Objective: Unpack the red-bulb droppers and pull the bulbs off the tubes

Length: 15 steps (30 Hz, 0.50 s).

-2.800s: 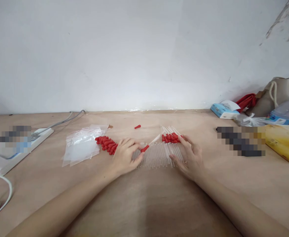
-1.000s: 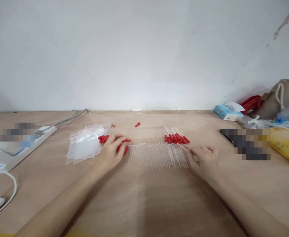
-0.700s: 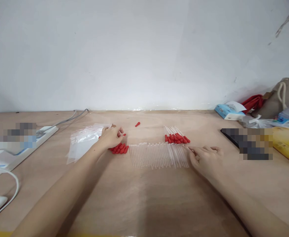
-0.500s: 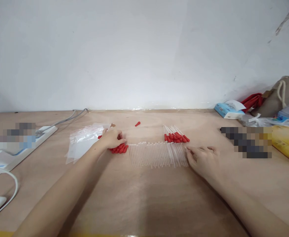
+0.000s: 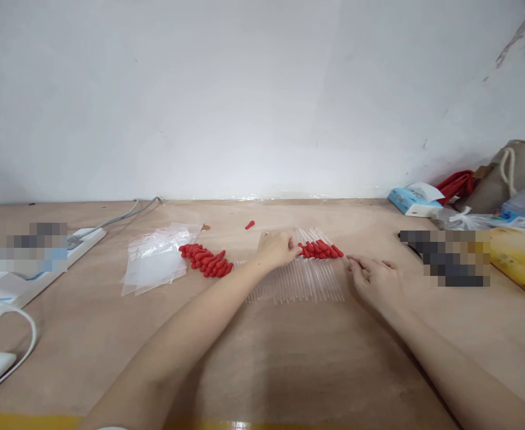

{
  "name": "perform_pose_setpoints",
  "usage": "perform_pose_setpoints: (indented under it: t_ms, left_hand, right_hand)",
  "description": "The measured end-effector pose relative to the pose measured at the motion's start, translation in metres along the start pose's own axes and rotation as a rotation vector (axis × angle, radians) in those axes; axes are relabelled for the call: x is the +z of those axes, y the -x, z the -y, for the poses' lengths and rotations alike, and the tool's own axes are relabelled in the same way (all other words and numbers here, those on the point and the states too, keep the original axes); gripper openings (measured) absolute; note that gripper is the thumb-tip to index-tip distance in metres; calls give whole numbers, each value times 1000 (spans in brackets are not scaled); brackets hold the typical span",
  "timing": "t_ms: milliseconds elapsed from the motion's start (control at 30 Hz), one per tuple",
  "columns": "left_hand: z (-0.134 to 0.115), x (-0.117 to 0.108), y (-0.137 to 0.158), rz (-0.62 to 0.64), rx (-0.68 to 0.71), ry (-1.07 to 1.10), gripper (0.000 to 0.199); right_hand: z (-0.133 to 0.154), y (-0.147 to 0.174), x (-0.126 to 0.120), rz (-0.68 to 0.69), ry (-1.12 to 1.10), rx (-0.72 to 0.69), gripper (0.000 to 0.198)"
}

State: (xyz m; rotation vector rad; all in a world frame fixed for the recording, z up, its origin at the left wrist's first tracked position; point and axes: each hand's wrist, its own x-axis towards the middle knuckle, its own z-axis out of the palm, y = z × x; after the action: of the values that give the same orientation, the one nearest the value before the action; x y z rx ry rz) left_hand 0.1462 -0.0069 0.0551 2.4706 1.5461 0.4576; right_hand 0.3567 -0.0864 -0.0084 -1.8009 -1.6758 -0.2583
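My left hand (image 5: 276, 248) is closed over the back edge of a row of clear thin tubes (image 5: 298, 283). Its fingertips reach the left end of a group of finished-looking droppers (image 5: 319, 249), whose red bulbs face me and whose clear stems point to the wall. Whatever the fingers pinch is not clear against the red. Just right of the droppers, my right hand (image 5: 374, 279) has thumb and forefinger pinched together; anything between them is too small to make out. A heap of loose red rubber bulbs (image 5: 206, 261) lies left of the tubes.
Clear zip bags (image 5: 154, 269) lie at the left, near a white power strip (image 5: 87, 239) with cables. One stray red bulb (image 5: 250, 225) sits farther back. At the right are a blue tissue pack (image 5: 412, 202), a yellow package (image 5: 515, 254) and a blurred dark object (image 5: 445, 260).
My left hand has moved right from the heap of red bulbs to the droppers, uncovering the heap. My right hand has shifted slightly up and right, off the end of the tube row.
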Motion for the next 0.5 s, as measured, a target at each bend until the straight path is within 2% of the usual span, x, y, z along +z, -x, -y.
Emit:
perform_pose_setpoints:
  t_ms: [100,200,367,500]
  left_hand:
    - [-7,11,-19,33,-147,-22,35]
    - [-4,20,-34,124,-261,-16,42]
    - [1,34,-50,287,-371,43,27]
    - [2,40,-54,275,-419,128,32]
  right_hand:
    - [-5,-4,0,57,-69,100,26]
    - [-5,-4,1,79,-64,116,26]
    - [-2,-3,1,112,-41,114,27]
    - [0,-3,1,155,-45,151,27]
